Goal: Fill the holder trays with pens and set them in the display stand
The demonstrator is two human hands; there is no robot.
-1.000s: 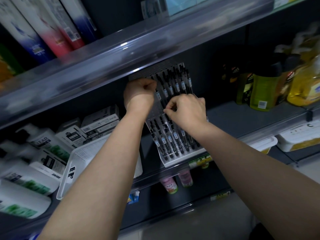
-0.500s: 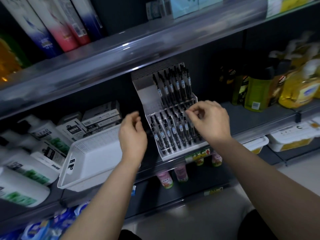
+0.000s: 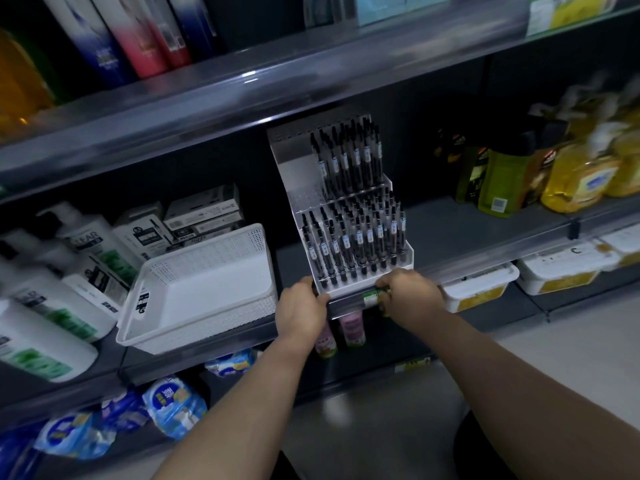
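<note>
White basket [image 3: 202,289] sits just left of the left hand [image 3: 300,309]. It and the right hand [image 3: 410,296] have dropped from the pens [image 3: 353,237], fingers now gripping the lower edge of the display stand [image 3: 298,171].

A smooth white plastic display stand [image 3: 298,168] is holding glossy black plastic pens [image 3: 362,258] with paper labels [image 3: 370,234]. A matt perforated plastic basket [image 3: 207,244] is sitting on a matt shelf [image 3: 450,223] with a glossy clear edge strip [image 3: 502,251].

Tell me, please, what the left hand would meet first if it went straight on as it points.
The left hand grips the display stand at its front left corner, so that stand comes first; behind, probably its front pens.
</note>
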